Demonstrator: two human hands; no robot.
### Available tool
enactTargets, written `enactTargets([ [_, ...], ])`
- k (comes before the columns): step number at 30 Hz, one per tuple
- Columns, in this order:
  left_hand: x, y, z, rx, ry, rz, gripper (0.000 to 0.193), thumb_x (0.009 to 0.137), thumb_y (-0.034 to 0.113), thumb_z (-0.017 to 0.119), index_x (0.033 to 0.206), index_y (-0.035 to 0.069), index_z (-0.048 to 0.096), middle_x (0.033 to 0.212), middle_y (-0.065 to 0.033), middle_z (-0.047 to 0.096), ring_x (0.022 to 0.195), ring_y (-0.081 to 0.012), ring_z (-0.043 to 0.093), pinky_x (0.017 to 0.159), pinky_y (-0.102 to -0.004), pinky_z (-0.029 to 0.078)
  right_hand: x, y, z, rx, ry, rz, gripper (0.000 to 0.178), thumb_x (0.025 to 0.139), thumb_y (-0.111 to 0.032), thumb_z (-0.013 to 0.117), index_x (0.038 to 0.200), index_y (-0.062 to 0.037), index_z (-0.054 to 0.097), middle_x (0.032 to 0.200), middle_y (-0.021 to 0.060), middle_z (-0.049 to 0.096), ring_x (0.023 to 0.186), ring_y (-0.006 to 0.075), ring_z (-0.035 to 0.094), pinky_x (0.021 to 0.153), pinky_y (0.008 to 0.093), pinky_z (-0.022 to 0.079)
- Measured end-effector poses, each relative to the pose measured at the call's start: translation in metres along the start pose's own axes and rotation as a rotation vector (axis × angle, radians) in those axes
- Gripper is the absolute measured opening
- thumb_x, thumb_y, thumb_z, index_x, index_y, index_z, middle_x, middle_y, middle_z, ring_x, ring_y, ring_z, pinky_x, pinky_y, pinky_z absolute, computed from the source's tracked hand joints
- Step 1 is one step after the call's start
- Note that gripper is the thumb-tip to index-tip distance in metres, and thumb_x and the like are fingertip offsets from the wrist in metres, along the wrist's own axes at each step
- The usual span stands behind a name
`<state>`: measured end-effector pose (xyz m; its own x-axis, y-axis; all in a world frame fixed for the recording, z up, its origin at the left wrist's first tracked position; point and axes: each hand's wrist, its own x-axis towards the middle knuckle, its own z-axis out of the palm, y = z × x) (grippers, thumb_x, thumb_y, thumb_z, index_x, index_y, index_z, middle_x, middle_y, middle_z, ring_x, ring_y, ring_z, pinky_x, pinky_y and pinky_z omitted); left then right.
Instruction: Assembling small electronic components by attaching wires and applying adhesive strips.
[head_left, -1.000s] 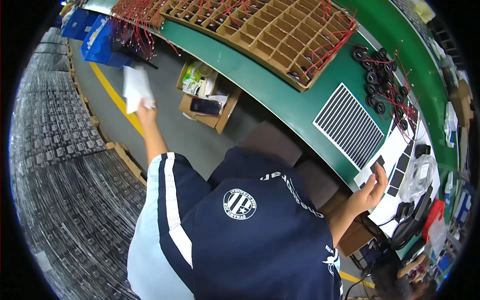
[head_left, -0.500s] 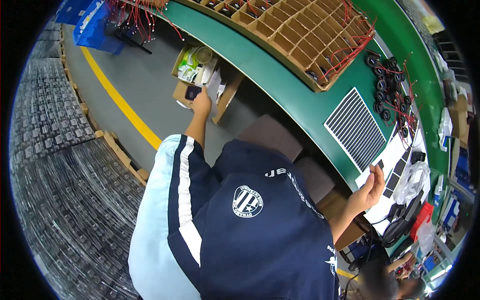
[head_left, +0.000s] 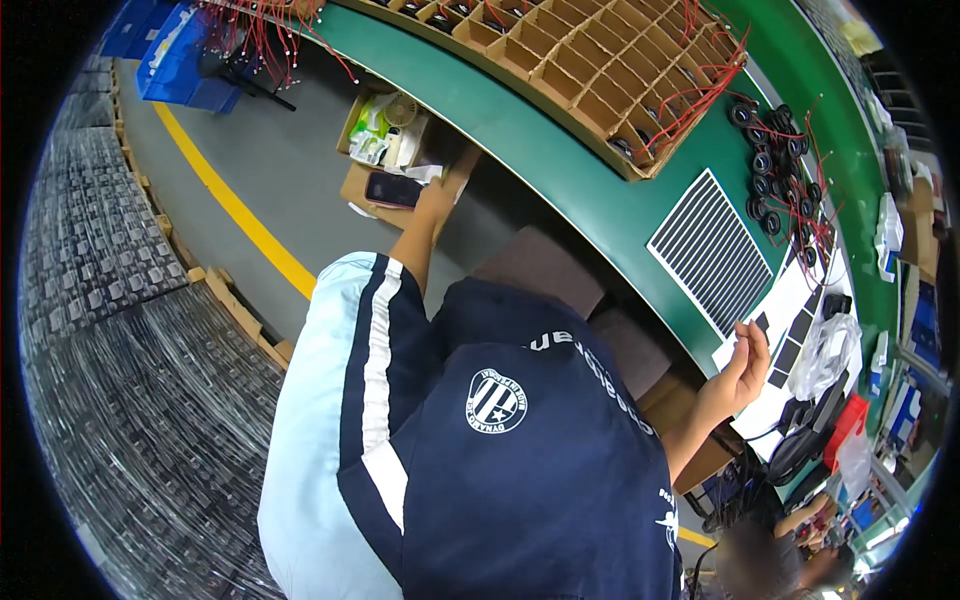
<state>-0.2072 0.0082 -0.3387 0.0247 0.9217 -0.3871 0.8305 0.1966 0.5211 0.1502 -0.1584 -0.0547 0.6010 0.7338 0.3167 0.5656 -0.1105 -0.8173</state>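
Over a cardboard box below the bench edge, my left hand (head_left: pixel 435 198) reaches out with its fingers mostly hidden from view. Beside it a dark-screened phone (head_left: pixel 393 190) lies flat on the box's cardboard flap (head_left: pixel 356 184). Close to the fingertips is a crumpled white piece of paper or tissue (head_left: pixel 424 172). On the right, my right hand (head_left: pixel 738 375) is closed in a pinch above a white sheet, and a small black square piece (head_left: pixel 761 322) shows at its fingertips. Similar black squares (head_left: pixel 789 355) lie on that sheet.
A divided cardboard tray (head_left: pixel 600 75) with red-wired parts stands on the green bench (head_left: pixel 480 110). Nearby are a black-striped sheet (head_left: pixel 710 255), several round black wired parts (head_left: pixel 765 165) and a clear plastic bag (head_left: pixel 825 355). Stacked clear-wrapped goods (head_left: pixel 150 420) fill the left.
My left hand has moved right, off the phone, which now shows more fully on the cardboard flap. My right hand has hardly moved.
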Motion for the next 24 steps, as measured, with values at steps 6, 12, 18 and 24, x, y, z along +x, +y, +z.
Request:
enactTargets([
  [6, -0.031, -0.065, 0.040, 0.010, -0.343, 0.074, 0.042, 0.075, 0.037, 0.056, 0.087, -0.004, 0.055, 0.087, -0.0236, 0.057, 0.079, -0.0386, 0.055, 0.071, -0.0424, 0.043, 0.006, 0.008, 0.001, 0.078, -0.012, 0.061, 0.019, 0.083, -0.002, 0.046, 0.100, 0.0043, 0.053, 0.090, 0.0103, 0.057, 0.085, 0.0158, 0.054, 0.079, 0.0254, 0.040],
  [12, -0.093, 0.143, -0.084, 0.065, -0.879, 0.318, 0.039, 0.081, 0.032, 0.050, 0.070, -0.004, 0.057, 0.066, -0.0125, 0.061, 0.063, -0.0217, 0.058, 0.061, -0.0311, 0.044, 0.018, 0.023, -0.017, -0.036, 0.046, -0.001, 0.016, 0.077, -0.001, 0.051, 0.092, 0.0012, 0.056, 0.088, 0.0068, 0.056, 0.071, 0.0113, 0.047, 0.066, 0.0226, 0.038],
  [18, -0.109, 0.269, -0.126, -0.684, -1.294, 0.592, 0.021, 0.086, 0.018, 0.048, 0.072, 0.003, 0.050, 0.067, -0.0054, 0.059, 0.061, -0.0099, 0.054, 0.059, -0.0217, 0.041, 0.029, 0.057, -0.037, -0.287, 0.077, 0.014, 0.020, 0.074, -0.003, 0.054, 0.093, -0.0027, 0.055, 0.096, 0.0114, 0.053, 0.089, 0.0258, 0.050, 0.077, 0.0327, 0.040],
  [24, -0.100, 0.364, -0.092, -0.721, -0.946, 0.727, 0.017, 0.084, 0.017, 0.052, 0.088, 0.001, 0.050, 0.068, -0.0019, 0.056, 0.061, -0.0081, 0.054, 0.055, -0.0213, 0.041, 0.044, 0.065, -0.048, -0.433, 0.153, -0.070, 0.026, 0.073, -0.005, 0.053, 0.099, -0.0047, 0.054, 0.108, 0.0121, 0.049, 0.099, 0.0290, 0.044, 0.084, 0.0365, 0.035],
])
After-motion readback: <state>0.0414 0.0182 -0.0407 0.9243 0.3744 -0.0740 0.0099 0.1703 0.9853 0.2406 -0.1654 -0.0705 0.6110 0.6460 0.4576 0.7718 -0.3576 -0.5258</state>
